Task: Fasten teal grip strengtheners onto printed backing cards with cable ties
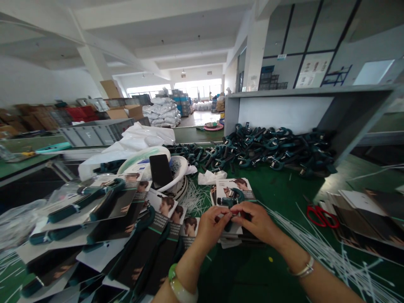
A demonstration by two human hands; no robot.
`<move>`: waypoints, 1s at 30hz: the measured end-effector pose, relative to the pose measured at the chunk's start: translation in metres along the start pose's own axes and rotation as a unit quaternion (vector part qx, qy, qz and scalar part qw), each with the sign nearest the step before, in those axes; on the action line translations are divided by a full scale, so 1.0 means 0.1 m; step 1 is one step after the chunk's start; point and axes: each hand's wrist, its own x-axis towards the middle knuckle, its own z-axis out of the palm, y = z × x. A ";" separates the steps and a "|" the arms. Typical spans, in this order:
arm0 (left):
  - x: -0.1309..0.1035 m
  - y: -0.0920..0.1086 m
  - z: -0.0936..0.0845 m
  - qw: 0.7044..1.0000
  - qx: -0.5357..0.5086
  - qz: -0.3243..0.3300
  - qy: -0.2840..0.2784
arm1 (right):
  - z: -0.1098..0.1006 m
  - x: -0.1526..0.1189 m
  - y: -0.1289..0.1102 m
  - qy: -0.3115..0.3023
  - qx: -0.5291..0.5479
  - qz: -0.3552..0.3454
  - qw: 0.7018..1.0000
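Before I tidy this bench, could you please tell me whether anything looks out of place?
The black phone rests against the white bowl of small metal parts, an odd spot for it. Thin white ties lie strewn loosely on the green table.

A dark teal tool with a curved head lies on a printed card, its handle largely hidden.

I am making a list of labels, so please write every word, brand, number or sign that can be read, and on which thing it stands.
Grey crate: one mark, perhaps "F".
Printed cards: lettering too small and blurred to read surely.
Wall poster and small wall sign: too small to read.
Nothing else is readable.
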 end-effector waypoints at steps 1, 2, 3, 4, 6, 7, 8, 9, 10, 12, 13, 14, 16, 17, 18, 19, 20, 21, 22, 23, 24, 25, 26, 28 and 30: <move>0.01 -0.01 0.00 1.000 -0.008 -0.001 0.001 | 0.01 -0.02 0.02 0.014 0.012 -0.028 0.999; 0.01 -0.02 0.01 1.000 -0.014 -0.002 0.003 | 0.01 -0.03 0.04 0.029 0.016 -0.050 0.998; 0.01 -0.03 0.02 1.000 -0.021 -0.002 0.006 | 0.02 -0.03 0.05 0.041 0.010 -0.063 0.997; 0.00 -0.04 0.02 1.000 -0.028 -0.002 0.011 | 0.04 -0.03 0.05 0.053 -0.006 -0.067 0.996; -0.01 -0.05 0.03 0.999 -0.037 -0.002 0.013 | 0.06 -0.01 0.03 0.064 -0.059 -0.055 0.995; -0.01 -0.04 0.03 0.999 -0.038 -0.005 0.012 | 0.07 0.01 0.02 0.060 -0.092 -0.050 0.993; -0.01 -0.04 0.03 0.999 -0.035 -0.010 0.011 | 0.08 0.02 0.00 0.049 -0.128 -0.048 0.989; -0.01 -0.03 0.03 0.999 -0.028 -0.016 0.011 | 0.08 0.04 -0.01 0.033 -0.168 -0.052 0.984; -0.01 -0.01 0.03 1.000 -0.016 -0.020 0.015 | 0.08 0.04 -0.03 0.014 -0.207 -0.062 0.976; -0.01 0.05 0.01 0.999 0.025 -0.027 0.025 | 0.06 0.04 -0.04 -0.009 -0.270 -0.090 0.959; 0.00 0.09 0.00 0.998 0.054 -0.028 0.025 | 0.03 0.04 -0.04 -0.003 -0.287 -0.100 0.953; 0.00 0.13 -0.02 0.996 0.084 -0.030 0.021 | 0.00 0.03 -0.04 0.019 -0.293 -0.105 0.950; 0.00 0.21 -0.04 0.989 0.141 -0.038 0.005 | -0.08 0.02 -0.02 0.108 -0.276 -0.091 0.951; 0.00 0.24 -0.04 0.987 0.157 -0.042 -0.005 | -0.13 0.02 -0.01 0.173 -0.260 -0.065 0.948; -0.01 0.26 -0.04 0.986 0.162 -0.046 -0.012 | -0.17 0.03 0.00 0.237 -0.240 -0.033 0.941; -0.03 0.27 -0.03 0.986 0.157 -0.048 -0.014 | -0.20 0.03 0.01 0.283 -0.221 -0.005 0.933; -0.05 0.27 -0.02 0.988 0.149 -0.047 -0.013 | -0.22 0.04 0.02 0.306 -0.203 0.016 0.930; -0.08 0.26 -0.01 0.989 0.142 -0.044 -0.010 | -0.24 0.04 0.02 0.301 -0.185 0.027 0.935; -0.11 0.24 0.01 0.989 0.142 -0.044 -0.001 | -0.24 0.05 0.02 0.271 -0.164 0.027 0.948; -0.13 0.23 0.02 0.988 0.150 -0.046 0.008 | -0.24 0.04 0.02 0.223 -0.143 0.020 0.964; -0.15 0.21 0.03 0.985 0.166 -0.049 0.014 | -0.23 0.04 0.02 0.169 -0.123 0.010 0.978; -0.17 0.19 0.04 0.981 0.184 -0.053 0.018 | -0.22 0.03 0.03 0.120 -0.108 -0.002 0.987; -0.18 0.17 0.04 0.978 0.200 -0.056 0.019 | -0.20 0.03 0.03 0.076 -0.100 -0.015 0.992; -0.18 0.15 0.02 0.975 0.214 -0.049 0.019 | -0.16 0.03 0.03 0.014 -0.107 -0.041 0.993; -0.16 0.14 0.01 0.976 0.212 -0.036 0.018 | -0.10 0.05 0.02 -0.005 -0.129 -0.054 0.990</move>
